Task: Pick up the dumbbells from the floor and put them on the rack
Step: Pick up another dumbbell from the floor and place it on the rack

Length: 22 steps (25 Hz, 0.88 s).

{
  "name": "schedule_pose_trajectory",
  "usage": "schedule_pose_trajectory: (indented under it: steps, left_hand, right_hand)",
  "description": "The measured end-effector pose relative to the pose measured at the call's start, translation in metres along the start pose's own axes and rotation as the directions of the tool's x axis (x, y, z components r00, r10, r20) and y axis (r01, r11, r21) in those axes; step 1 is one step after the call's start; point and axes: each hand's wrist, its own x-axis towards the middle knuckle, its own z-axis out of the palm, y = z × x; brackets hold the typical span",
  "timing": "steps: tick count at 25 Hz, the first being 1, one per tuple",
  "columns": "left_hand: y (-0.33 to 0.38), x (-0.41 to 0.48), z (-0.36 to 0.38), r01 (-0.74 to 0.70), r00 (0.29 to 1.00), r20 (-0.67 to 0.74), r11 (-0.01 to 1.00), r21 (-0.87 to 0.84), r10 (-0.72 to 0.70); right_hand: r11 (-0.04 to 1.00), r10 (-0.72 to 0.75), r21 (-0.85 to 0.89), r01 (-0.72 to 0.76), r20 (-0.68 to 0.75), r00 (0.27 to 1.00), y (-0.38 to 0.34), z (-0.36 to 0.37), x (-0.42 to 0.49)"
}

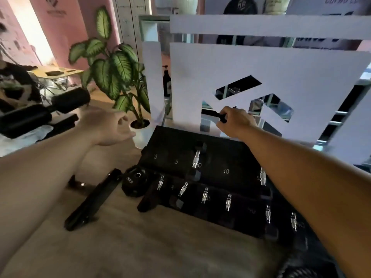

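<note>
A black tiered dumbbell rack (220, 157) stands on the wooden floor, marked 5 and 10 on its top shelf. One dumbbell (197, 159) lies on the top tier and several chrome-handled ones (204, 195) fill the lower tier. A black hex dumbbell (134, 183) marked 10KG sits at the rack's left end, by the floor. My right hand (234, 121) is above the rack's back edge, shut on a small black dumbbell (210, 114) that is partly hidden by my fingers. My left hand (108, 127) hovers left of the rack, fingers apart and holding nothing.
A white panel (281, 77) with cut-outs stands right behind the rack. A potted plant (118, 73) is at the rack's back left corner. Black padded rollers (46, 109) and a person in a dark shirt (14, 83) are at far left. A black bar (92, 201) lies on the floor.
</note>
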Motion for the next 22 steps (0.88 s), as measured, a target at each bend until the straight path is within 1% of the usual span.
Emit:
schedule_pose_trajectory:
  steps: [2, 4, 7, 9, 14, 17, 22]
  left_hand:
    - [-0.048, -0.034, 0.007, 0.020, 0.999, 0.027, 1.000, -0.003, -0.020]
    - [-0.081, -0.060, 0.014, 0.040, 0.997, 0.067, 0.999, -0.026, -0.038]
    - [-0.101, -0.080, 0.022, 0.013, 0.995, 0.097, 0.999, -0.038, -0.009]
    - [-0.106, -0.091, 0.029, -0.004, 0.995, 0.098, 0.997, -0.076, 0.012]
    - [-0.105, -0.103, 0.037, -0.063, 0.997, 0.041, 0.989, -0.135, 0.069]
    - [-0.102, -0.106, 0.042, -0.085, 0.994, 0.062, 0.986, -0.140, 0.095]
    - [-0.081, -0.116, 0.041, -0.168, 0.982, 0.056, 0.971, -0.172, 0.180]
  right_hand:
    - [1.000, -0.026, 0.015, 0.025, 0.033, 0.999, -0.049, 0.028, -0.022]
    - [0.999, -0.031, 0.010, 0.030, 0.068, 0.997, -0.086, 0.047, -0.043]
    - [0.998, -0.048, -0.037, 0.052, 0.103, 0.994, -0.122, 0.059, -0.064]
    - [0.998, -0.046, -0.044, 0.051, 0.116, 0.992, -0.139, 0.062, -0.077]
    - [0.999, -0.026, -0.023, 0.030, 0.138, 0.990, -0.152, 0.063, -0.105]
    - [0.999, -0.016, -0.030, 0.020, 0.136, 0.991, -0.153, 0.060, -0.123]
    - [0.997, 0.065, -0.036, -0.062, 0.117, 0.991, -0.142, 0.043, -0.160]
